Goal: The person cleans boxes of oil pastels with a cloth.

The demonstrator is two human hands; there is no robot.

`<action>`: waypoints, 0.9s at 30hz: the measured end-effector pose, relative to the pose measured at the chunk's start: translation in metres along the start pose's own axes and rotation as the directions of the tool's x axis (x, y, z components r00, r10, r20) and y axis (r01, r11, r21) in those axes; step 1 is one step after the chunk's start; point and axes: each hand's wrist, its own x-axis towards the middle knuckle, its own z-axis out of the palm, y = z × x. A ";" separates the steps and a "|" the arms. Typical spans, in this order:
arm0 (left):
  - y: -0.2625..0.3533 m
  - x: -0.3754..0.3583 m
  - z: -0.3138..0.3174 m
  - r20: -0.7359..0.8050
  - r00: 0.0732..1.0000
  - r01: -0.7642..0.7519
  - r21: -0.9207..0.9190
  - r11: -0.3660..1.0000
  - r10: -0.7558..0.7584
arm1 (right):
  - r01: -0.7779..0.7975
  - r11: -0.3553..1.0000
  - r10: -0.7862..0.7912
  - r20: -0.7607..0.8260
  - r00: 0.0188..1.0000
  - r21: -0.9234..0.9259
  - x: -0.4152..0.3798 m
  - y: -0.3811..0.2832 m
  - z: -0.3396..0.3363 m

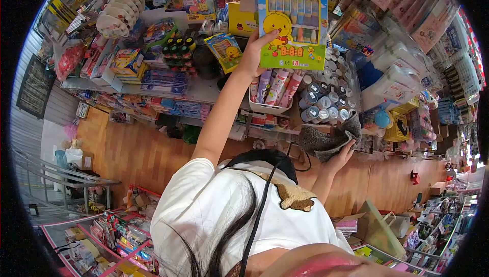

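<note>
My left hand (259, 51) is closed on the lower left edge of a flat oil pastels box (308, 27), its thumb across the yellow chick on the front. The box is upright, above a white bin (270, 108) of rolled tubes (277, 86). Lower right, my right hand (342, 159) is wrapped round a crumpled grey cloth (328, 138), just in front of the shelf edge. Right of the bin stand several small round-lidded jars (323, 104). A smaller yellow chick pack (224, 51) leans left of my left wrist.
Stocked shelves (196, 92) run across the front, with dark bottles (178, 50) and boxes (127, 63) at left. Hanging packets and clear plastic cases (400, 86) crowd the right. Behind me are a metal railing (66, 177), a wooden floor (153, 144) and more display racks.
</note>
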 end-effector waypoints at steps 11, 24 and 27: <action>-0.013 -0.005 -0.009 0.085 0.973 -0.232 0.343 0.910 0.216 | 0.027 0.997 -0.035 -0.117 0.992 -0.074 0.001 -0.002 -0.012; 0.005 -0.057 -0.021 0.143 0.950 -0.229 -0.287 0.930 0.278 | 0.091 0.989 -0.109 0.155 0.982 0.120 -0.004 -0.021 0.007; 0.026 -0.077 0.004 -0.007 0.975 -0.218 -0.215 0.952 0.222 | 0.102 0.995 -0.102 -0.081 0.992 -0.005 -0.007 -0.034 0.029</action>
